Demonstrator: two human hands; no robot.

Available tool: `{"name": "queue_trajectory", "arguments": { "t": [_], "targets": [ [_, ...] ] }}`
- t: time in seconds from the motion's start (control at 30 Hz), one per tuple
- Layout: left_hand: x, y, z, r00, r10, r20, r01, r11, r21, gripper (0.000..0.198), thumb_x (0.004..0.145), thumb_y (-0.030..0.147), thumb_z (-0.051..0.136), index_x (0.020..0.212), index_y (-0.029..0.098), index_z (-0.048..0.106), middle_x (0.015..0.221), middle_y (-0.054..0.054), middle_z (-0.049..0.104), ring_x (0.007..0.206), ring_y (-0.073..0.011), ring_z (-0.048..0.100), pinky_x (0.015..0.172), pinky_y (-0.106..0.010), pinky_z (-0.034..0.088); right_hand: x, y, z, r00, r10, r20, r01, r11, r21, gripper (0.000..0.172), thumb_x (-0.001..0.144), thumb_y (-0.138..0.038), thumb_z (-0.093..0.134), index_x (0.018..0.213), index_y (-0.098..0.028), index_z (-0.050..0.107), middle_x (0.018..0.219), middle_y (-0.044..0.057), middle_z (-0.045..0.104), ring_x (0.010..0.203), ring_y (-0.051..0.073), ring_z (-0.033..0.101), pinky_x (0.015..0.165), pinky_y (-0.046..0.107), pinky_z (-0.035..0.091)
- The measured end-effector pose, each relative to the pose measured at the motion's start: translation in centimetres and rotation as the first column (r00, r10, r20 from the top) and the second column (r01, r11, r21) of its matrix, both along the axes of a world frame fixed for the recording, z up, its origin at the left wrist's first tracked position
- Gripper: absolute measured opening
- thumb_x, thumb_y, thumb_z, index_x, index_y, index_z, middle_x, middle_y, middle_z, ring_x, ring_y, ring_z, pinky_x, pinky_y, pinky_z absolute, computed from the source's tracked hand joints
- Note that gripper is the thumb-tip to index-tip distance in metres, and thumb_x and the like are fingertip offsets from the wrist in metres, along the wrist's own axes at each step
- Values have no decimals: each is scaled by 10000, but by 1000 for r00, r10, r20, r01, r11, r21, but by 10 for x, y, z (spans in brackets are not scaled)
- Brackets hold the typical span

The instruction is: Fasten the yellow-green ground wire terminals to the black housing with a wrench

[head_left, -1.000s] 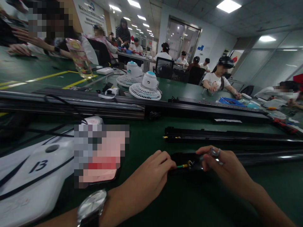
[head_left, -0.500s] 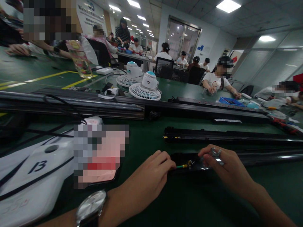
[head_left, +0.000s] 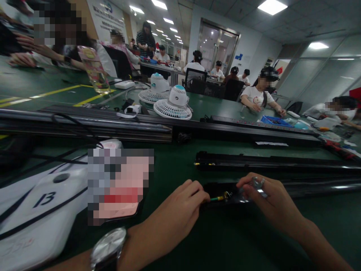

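My left hand (head_left: pixel 182 207) is closed in a pinch on a thin green wire (head_left: pixel 214 198). The wire ends to the right in a yellow sleeve with a metal ring terminal (head_left: pixel 226 195), which lies over the end of a long black profile (head_left: pixel 310 188). Just right of the terminal, my right hand (head_left: pixel 272 199) has its thumb and forefinger drawn together above the profile. What these fingertips hold, if anything, is too small to make out. A shiny clear film or edge shows below them.
A second black profile (head_left: pixel 267 162) lies behind the hands, with longer rails (head_left: pixel 135 130) further back. To the left are a phone (head_left: pixel 129 180) and a white case (head_left: pixel 56 210) marked 13. Two white fans (head_left: pixel 176 103) and a cup (head_left: pixel 97 71) stand beyond; other people sit around.
Both my hands, the wire and the profile stay practically where they were. In the background, a person at the far left has raised a hand.
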State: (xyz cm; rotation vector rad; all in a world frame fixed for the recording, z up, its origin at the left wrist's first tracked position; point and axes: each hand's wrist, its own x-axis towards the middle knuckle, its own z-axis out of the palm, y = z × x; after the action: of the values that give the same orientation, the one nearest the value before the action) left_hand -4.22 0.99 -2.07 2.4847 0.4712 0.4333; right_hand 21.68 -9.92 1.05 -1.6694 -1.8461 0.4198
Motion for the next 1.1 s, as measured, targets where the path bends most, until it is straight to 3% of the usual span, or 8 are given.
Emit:
{"name": "queue_trajectory", "arguments": {
  "t": [0.2, 0.5, 1.1],
  "targets": [
    [1, 0, 0, 999, 0, -32, 0, 1000, -11, 335, 937, 20, 435, 1148, 227, 592, 1163, -35, 560, 1008, -196, 513, 880, -370, 477, -1, 0, 4, 1000, 16, -21, -16, 1000, 8, 191, 1033, -297, 480, 1019, -233, 659, 978, 37, 659, 816, 173, 642, 691, 290, 507],
    [0, 0, -1, 999, -1, -50, 0, 1000, -19, 366, 937, 9, 429, 1179, 243, 572, 1176, -21, 538, 1011, -189, 508, 868, -368, 472, 2, 0, 4, 1000, -6, -24, 5, 999, -35, 184, 1033, -294, 485, 1029, -237, 660, 904, 21, 677, 781, 173, 662, 676, 291, 512],
    [1, 1, -2, 999, -2, -45, 2, 1000, -19, 379, 934, 3, 433, 1187, 248, 573, 1185, -19, 537, 1019, -186, 510, 880, -363, 469, 3, -1, -2, 994, -107, 1, 107, 990, 94, 167, 1010, -296, 537, 998, -237, 692, 826, -7, 693, 700, 149, 667, 620, 269, 502]
  ]
}}
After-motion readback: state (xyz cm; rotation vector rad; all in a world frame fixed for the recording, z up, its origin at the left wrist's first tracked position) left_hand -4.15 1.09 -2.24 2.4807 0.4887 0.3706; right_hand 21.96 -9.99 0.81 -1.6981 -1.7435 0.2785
